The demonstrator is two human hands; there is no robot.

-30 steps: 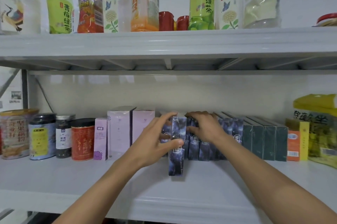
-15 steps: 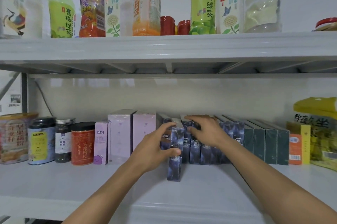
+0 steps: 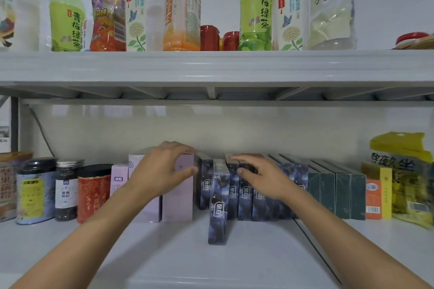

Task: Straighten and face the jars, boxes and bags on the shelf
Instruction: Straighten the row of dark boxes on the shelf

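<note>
- On the lower shelf [image 3: 234, 263], most of the row is already lined up and faced near the back edge: the jars [image 3: 68, 191] toward the left end, the lilac boxes [image 3: 177, 204], the dark green boxes [image 3: 338, 193] and the yellow bag [image 3: 408, 180] at the right end.
- One dark marbled box [image 3: 218, 206] is seen standing well forward of its neighbours, toward the front edge, and slightly tilted; this is judged to be the main piece left to push back.
- The remaining marbled boxes [image 3: 260, 201] are held close together but look a little uneven at their tops.
- The left hand [image 3: 164, 171] is curled over the top of a lilac box, with fingers behind it and the thumb on its face, so it is taken to be gripping that box.
- The right hand [image 3: 260, 176] is laid on the tops of the marbled boxes with fingers loosely spread, pressing rather than clasping.
- The way to the protruding box is partly crossed by both forearms; the upper shelf [image 3: 211, 66] with its bottles [image 3: 256, 6] hangs low over the work, so little headroom is judged to be left for lifting.
</note>
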